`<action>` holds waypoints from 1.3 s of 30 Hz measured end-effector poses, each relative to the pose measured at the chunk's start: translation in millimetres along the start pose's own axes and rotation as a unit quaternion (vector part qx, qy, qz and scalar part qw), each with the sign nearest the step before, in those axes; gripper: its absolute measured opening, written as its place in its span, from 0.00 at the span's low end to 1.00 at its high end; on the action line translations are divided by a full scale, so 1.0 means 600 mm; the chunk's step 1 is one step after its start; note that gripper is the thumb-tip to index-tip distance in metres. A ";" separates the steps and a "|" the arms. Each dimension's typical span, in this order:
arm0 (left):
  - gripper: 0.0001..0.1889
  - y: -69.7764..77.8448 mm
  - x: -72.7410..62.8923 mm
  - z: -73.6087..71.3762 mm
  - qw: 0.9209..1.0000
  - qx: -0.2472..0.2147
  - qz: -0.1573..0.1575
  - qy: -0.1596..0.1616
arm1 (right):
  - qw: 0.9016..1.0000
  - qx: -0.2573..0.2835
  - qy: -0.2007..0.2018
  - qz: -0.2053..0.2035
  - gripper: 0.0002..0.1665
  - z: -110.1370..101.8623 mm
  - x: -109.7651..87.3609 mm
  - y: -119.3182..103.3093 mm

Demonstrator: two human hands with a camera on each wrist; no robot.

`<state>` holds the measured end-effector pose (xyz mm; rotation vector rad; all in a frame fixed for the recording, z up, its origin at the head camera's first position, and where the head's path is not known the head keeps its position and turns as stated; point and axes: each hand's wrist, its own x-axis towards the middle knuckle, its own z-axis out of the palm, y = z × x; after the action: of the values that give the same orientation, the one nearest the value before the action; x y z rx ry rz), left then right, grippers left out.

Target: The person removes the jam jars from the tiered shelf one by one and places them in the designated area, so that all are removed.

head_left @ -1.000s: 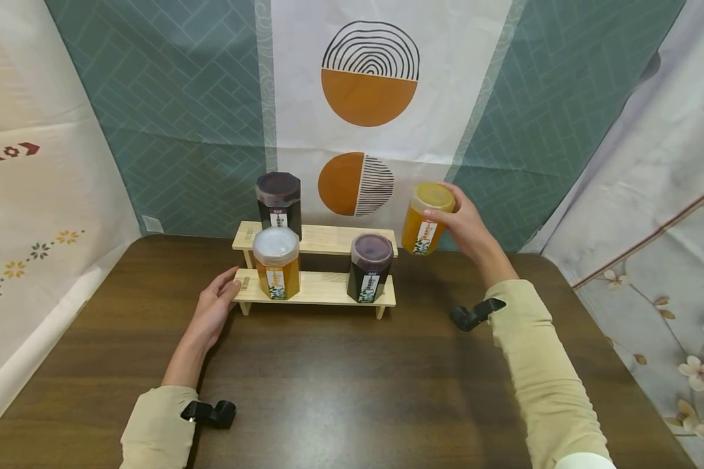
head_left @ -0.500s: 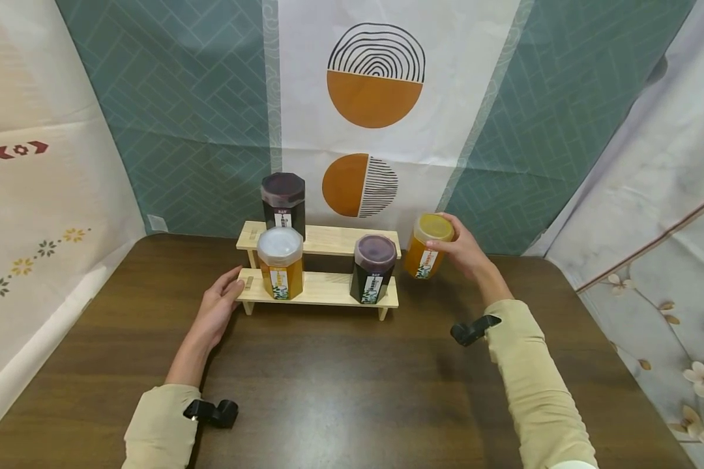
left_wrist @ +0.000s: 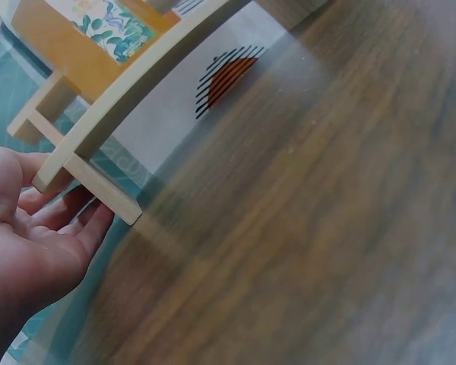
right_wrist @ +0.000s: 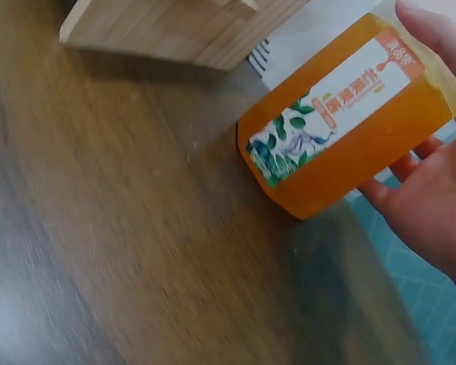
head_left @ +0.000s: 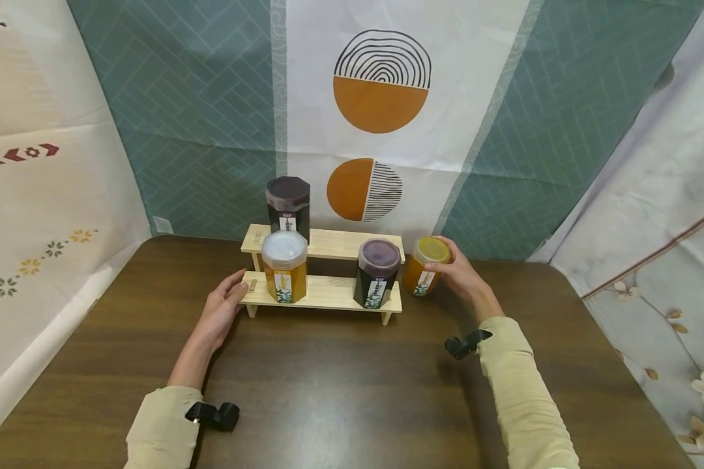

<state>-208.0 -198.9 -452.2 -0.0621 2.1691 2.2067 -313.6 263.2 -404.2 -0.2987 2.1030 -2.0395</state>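
Care matters here: the right hand (head_left: 459, 273) grips the yellow-lidded jar (head_left: 425, 266) just right of the wooden rack (head_left: 328, 293), low over the worktop (head_left: 340, 384), so it should come down level, clear of the dark jar (head_left: 377, 272). The left hand (head_left: 221, 310) rests relaxed against the rack's left end. A second ago the jar hung far higher

A two-step rack (head_left: 328, 293) stands on the table (head_left: 340, 391) toward twelve o'clock, two jars (head_left: 284, 266) (head_left: 377, 272) on its lower step and one jar (head_left: 287, 205) on the upper step behind. At the rack's three o'clock a fourth jar (head_left: 424, 266) sits in the right hand (head_left: 460, 277), just beside the rack's end; at its nine o'clock the left hand (head_left: 223, 311) touches the lower step's end
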 end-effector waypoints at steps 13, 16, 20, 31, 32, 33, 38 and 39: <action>0.30 -0.007 0.000 0.003 1.000 -0.003 -0.001 0.003 | 0.993 -0.103 -0.041 0.038 0.40 -0.024 -0.013 -0.064; 0.30 -0.008 0.001 0.002 1.000 -0.003 0.003 0.004 | 0.980 -0.194 -0.032 0.025 0.40 -0.021 -0.015 -0.098; 0.30 -0.007 0.001 0.002 1.000 -0.003 0.003 0.007 | 0.961 -0.275 -0.002 0.007 0.40 0.001 -0.014 -0.135; 0.30 -0.007 -0.003 0.007 1.000 -0.012 -0.008 0.015 | 0.962 -0.266 -0.037 -0.043 0.33 0.128 0.001 -0.186; 0.30 -0.007 -0.003 0.007 1.000 -0.013 -0.006 0.015 | 0.964 -0.258 -0.041 -0.046 0.33 0.140 0.004 -0.188; 0.30 -0.006 -0.003 0.007 1.000 -0.013 -0.004 0.014 | 0.966 -0.250 -0.045 -0.049 0.34 0.151 0.007 -0.190; 0.30 -0.005 -0.003 0.007 1.000 -0.016 -0.003 0.016 | 0.971 -0.224 -0.061 -0.048 0.35 0.202 0.025 -0.200; 0.30 -0.005 -0.003 0.007 1.000 -0.015 -0.004 0.016 | 0.971 -0.225 -0.062 -0.047 0.36 0.212 0.028 -0.203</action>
<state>-206.0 -194.9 -454.8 -0.1060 2.1477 2.2496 -293.1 133.0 -286.4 -0.5867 2.4903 -1.5149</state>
